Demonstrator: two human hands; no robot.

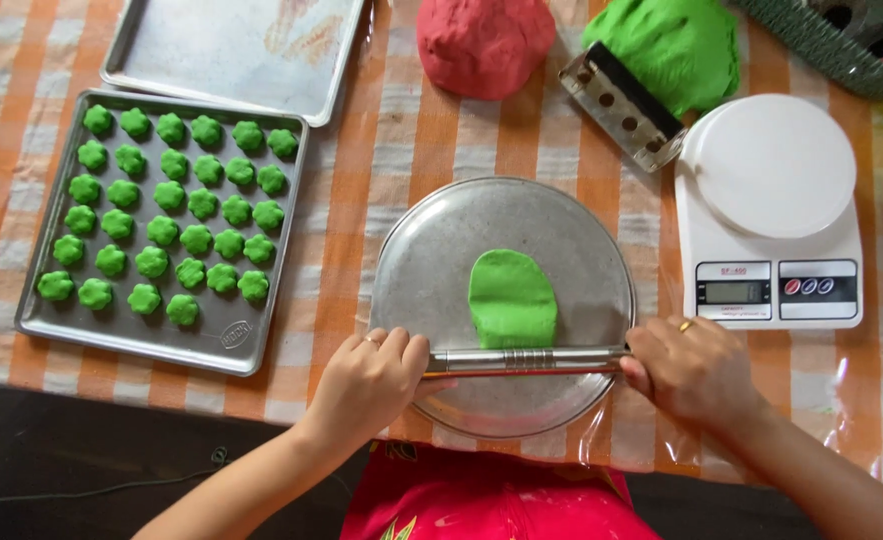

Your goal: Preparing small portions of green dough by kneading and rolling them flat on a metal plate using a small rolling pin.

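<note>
Rolling pin at the near edge of green dough

The left hand (366, 380) and right hand (691, 368) each close their grip round an end of the metal rolling pin (526, 359), which lies across the round tray (431, 240) touching the flat green dough (511, 298).

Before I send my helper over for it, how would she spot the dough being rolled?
Find the round metal tray at the table's near edge. On it lies a flat green oval of dough, just beyond the steel rolling pin. The other green dough is a big lump or small flower shapes.
</note>
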